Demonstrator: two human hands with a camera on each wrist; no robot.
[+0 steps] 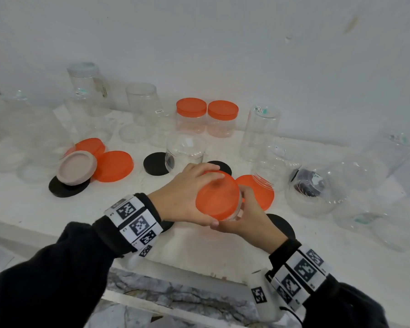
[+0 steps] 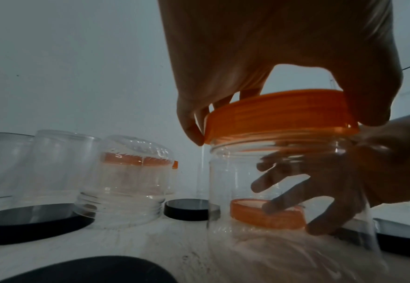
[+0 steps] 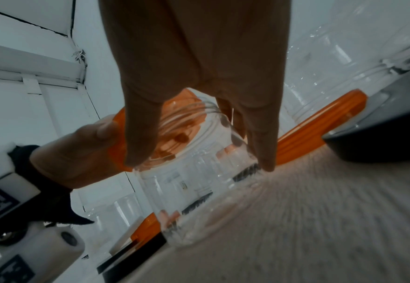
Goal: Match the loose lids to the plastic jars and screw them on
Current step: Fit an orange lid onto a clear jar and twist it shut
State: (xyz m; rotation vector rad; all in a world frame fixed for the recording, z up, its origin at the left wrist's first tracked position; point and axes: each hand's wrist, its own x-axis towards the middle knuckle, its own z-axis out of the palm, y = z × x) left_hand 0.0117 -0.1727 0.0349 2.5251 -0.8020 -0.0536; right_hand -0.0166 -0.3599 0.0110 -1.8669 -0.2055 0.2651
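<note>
Round orange plastic lid (image 1: 217, 198) sits on the mouth of a small clear plastic jar (image 2: 259, 191), held near the front edge of the white countertop (image 1: 33, 204), about mid-width. My left hand (image 1: 182, 195) is curled over the lid, fingers and thumb gripping its rim. My right hand (image 1: 251, 216) wraps round the jar body below it.

Head view: lid top only; the jar is almost hidden beneath it. Left wrist view: lid skirt sits on the jar's threaded neck, the jar is empty, and my right fingers (image 2: 286, 201) show through its clear wall. Right wrist view: blurred; my thumb and fingers straddle the jar, which appears tilted there.

Labels: small stickers on several clear jars, too small to read.

Toward the back edge: two clear jars capped in orange (image 1: 206, 117), nothing visible inside. One clear jar stands mouth down (image 1: 185, 150) just behind my hands. Toward the right edge a clear jar lies on its side (image 1: 315, 188) with something dark inside. Loose flat orange lid (image 1: 258, 190) beside my right hand; more orange lids (image 1: 114, 165), a beige lid (image 1: 77, 167) and black lids (image 1: 155, 163) lie to the left and centre.
</note>
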